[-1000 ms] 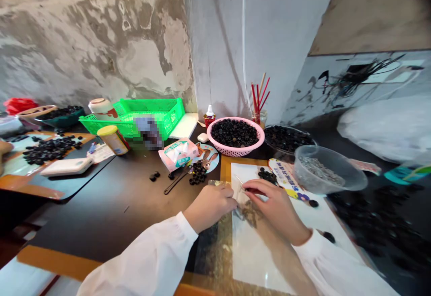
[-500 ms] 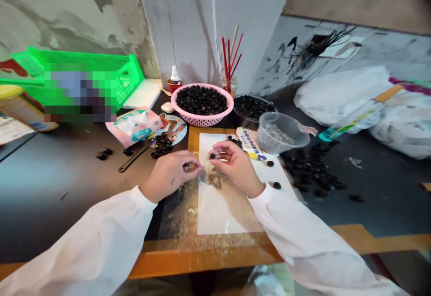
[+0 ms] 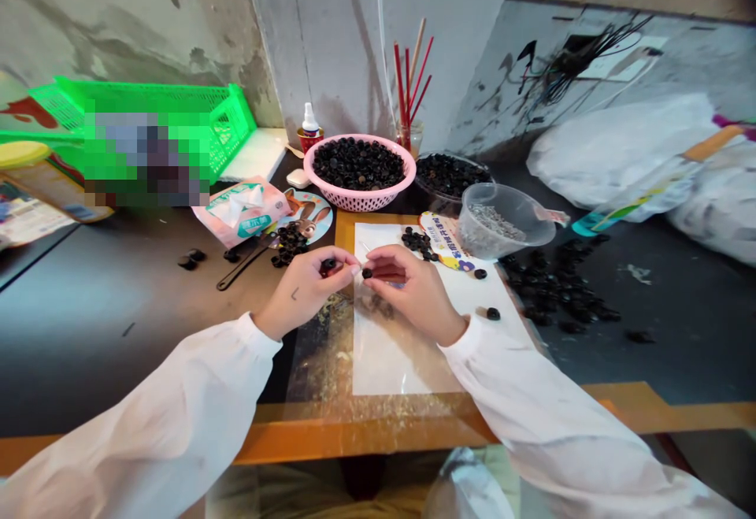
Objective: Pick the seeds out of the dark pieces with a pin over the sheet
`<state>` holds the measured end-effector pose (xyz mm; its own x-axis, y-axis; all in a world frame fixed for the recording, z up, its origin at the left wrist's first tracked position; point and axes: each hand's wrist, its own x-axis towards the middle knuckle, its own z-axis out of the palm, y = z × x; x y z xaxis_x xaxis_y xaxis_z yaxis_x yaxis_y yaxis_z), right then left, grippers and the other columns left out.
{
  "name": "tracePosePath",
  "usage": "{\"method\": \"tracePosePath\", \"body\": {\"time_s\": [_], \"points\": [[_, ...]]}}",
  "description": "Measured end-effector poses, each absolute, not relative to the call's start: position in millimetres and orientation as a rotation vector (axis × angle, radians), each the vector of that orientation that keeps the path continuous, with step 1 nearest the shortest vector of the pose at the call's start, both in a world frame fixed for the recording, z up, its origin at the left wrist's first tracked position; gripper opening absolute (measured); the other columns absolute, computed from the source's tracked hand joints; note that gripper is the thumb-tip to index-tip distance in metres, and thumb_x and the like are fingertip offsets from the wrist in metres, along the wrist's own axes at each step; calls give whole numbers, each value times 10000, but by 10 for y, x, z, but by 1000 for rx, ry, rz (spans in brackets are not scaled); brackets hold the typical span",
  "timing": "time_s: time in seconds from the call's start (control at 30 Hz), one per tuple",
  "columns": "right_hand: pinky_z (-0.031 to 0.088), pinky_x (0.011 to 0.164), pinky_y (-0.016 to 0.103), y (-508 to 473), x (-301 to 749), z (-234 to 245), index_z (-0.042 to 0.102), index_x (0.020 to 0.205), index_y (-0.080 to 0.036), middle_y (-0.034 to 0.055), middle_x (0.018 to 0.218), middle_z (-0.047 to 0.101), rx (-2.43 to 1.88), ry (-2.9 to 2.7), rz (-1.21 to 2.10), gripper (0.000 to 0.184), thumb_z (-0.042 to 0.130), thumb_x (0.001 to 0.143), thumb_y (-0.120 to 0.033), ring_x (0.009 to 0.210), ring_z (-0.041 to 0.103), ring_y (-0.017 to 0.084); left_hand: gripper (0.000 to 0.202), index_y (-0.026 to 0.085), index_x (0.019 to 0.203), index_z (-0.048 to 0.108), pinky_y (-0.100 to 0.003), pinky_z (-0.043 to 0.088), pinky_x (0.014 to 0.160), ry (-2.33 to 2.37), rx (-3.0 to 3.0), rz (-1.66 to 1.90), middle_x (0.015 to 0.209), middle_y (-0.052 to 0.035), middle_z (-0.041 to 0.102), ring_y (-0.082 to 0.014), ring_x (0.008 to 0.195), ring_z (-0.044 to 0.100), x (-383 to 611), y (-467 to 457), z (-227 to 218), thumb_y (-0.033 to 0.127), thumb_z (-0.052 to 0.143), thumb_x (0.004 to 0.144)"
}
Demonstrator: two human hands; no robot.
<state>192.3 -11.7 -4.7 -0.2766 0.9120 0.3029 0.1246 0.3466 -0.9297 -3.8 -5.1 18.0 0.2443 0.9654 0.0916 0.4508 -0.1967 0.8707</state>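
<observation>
My left hand (image 3: pixel 304 289) is closed in a pinch around a small dark bead (image 3: pixel 327 265). My right hand (image 3: pixel 407 291) is closed too, pinching a thin pale needle (image 3: pixel 363 248) with a small black bead (image 3: pixel 367 272) at its fingertips. Both hands meet above a white sheet (image 3: pixel 390 346) on the table. A little heap of black beads (image 3: pixel 418 242) lies just beyond my right hand. White sleeves cover both arms.
A pink basket of black beads (image 3: pixel 360 166), a dark bowl of beads (image 3: pixel 449 175) and a clear plastic bowl (image 3: pixel 502 220) stand behind. Red sticks in a jar (image 3: pixel 409 135), a glue bottle (image 3: pixel 308 127), a tissue pack (image 3: pixel 239 214), green baskets (image 3: pixel 147 129), loose beads (image 3: pixel 555 287) and white bags (image 3: pixel 626 157) surround them.
The view swung right and down, then steadied. Both hands rose off the sheet and drew together, the right hand bringing a bead on the needle up toward the left fingertips.
</observation>
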Motion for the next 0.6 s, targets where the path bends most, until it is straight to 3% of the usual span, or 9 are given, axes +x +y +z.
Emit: {"method": "tracePosePath", "body": {"time_s": [0.27,0.6], "points": [[586,768,322,-133,1935,8,750,964,-253,37,952,721,-990,-1786,809,116,678,883,-212,873,691,186,262,154,863,709,-235,347,559,1287,1812,861,733,-9,662,-119,599,485,-17,-55,126,402,625,853],[561,727,298,-74,1947,-46,740,863,-221,31,895,714,-1043,-1790,764,104,656,848,-163,829,677,176,294,154,900,707,-241,413,619,1311,1773,867,815,-25,702,-142,675,554,-31,-23,100,431,612,864]]}}
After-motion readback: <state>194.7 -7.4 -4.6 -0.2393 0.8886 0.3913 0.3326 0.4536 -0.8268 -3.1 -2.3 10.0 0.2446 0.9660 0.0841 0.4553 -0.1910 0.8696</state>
